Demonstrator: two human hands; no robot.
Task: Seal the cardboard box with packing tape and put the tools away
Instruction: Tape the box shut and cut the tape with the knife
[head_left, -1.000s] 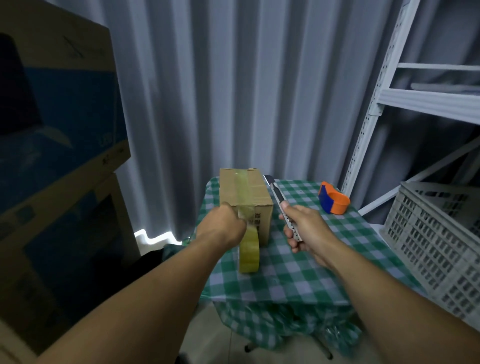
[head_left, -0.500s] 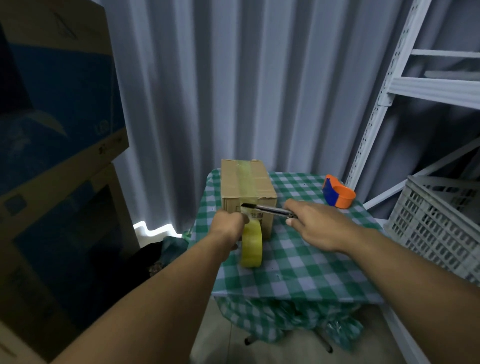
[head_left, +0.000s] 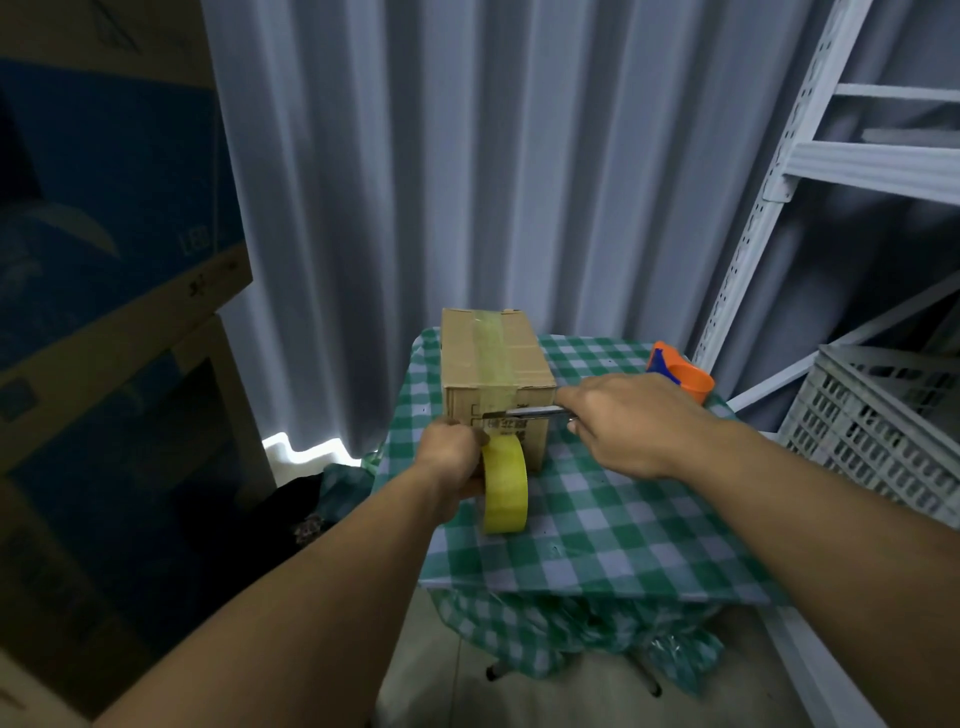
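A small cardboard box (head_left: 493, 358) stands on a green checked table (head_left: 597, 530), with a strip of clear tape running along its top and down its near face. My left hand (head_left: 452, 457) grips a yellow tape roll (head_left: 505, 483) held upright just in front of the box. My right hand (head_left: 628, 421) holds a utility knife (head_left: 524, 413) level, its blade lying across the box's near face just above the roll, where the tape comes off.
An orange and blue tape dispenser (head_left: 680, 371) sits at the table's far right. A white plastic crate (head_left: 883, 426) and a white metal shelf (head_left: 753, 234) stand to the right. Large cartons (head_left: 104, 312) are stacked on the left. A grey curtain hangs behind.
My right hand turned the knife from pointing up beside the box to lying level across the box's near face above the roll. My left hand kept its hold on the roll.
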